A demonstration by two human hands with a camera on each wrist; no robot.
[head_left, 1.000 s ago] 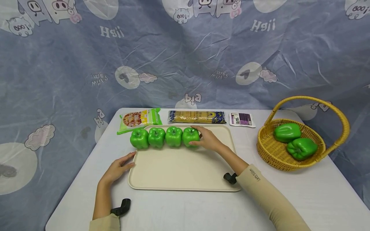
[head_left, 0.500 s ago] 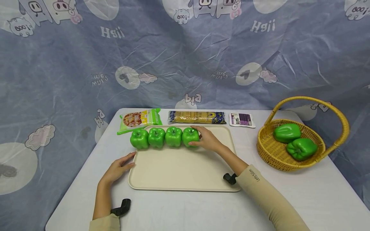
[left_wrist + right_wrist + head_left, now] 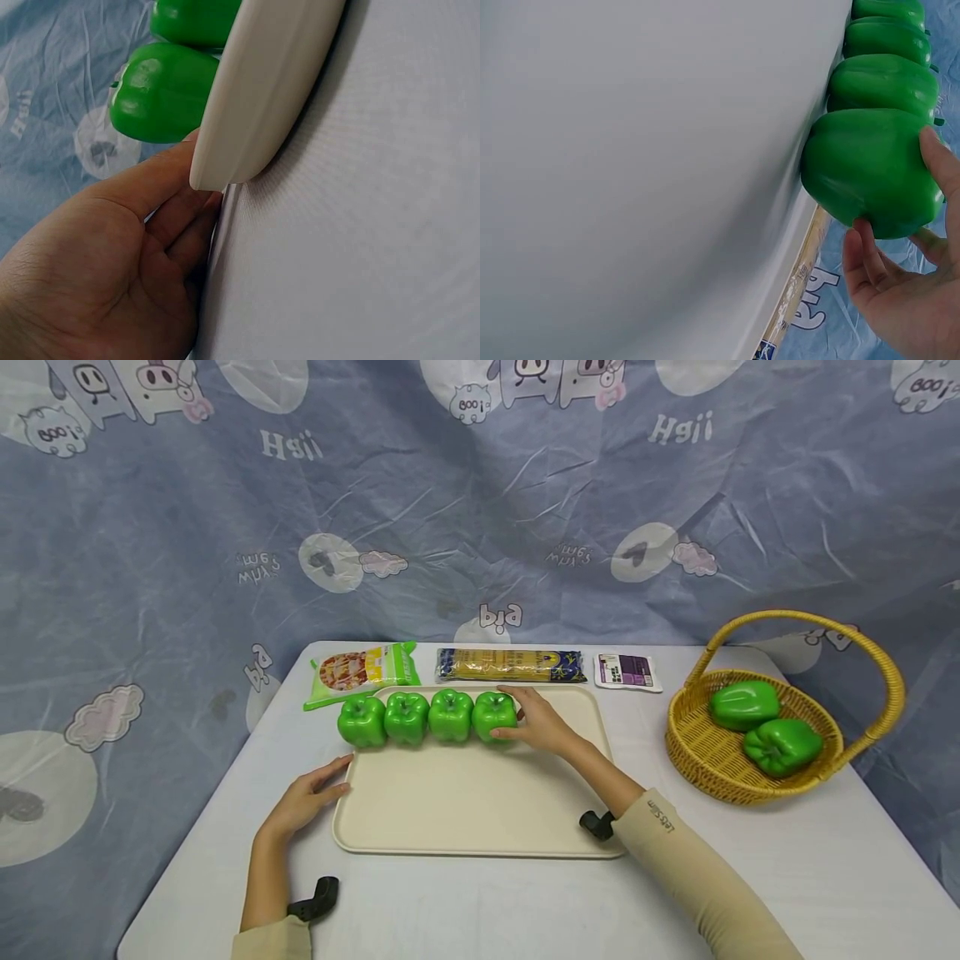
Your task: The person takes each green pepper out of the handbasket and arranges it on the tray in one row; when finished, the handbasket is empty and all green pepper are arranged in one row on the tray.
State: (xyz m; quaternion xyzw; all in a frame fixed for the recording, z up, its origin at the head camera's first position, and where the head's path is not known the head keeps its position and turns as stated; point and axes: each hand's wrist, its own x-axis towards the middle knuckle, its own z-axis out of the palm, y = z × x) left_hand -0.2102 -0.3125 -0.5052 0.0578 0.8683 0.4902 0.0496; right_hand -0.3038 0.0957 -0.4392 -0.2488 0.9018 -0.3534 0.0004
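Several green bell peppers stand side by side along the back of a beige tray. My right hand grips the rightmost bell pepper, thumb at its front and fingers behind it. In the right wrist view, thumb and fingertips lie on that pepper, and the rest of the row continues beyond it. At the tray's left side, my left hand lies with relaxed fingers right at the rim. The left wrist view has the fingers passing partly behind the tray's edge, so some fingertips are hidden.
A wicker basket with a tall handle holds two more green peppers at the right. Behind the tray lie a green food bag, a long pack of pasta and a small white and purple packet. A patterned blue cloth hangs behind.
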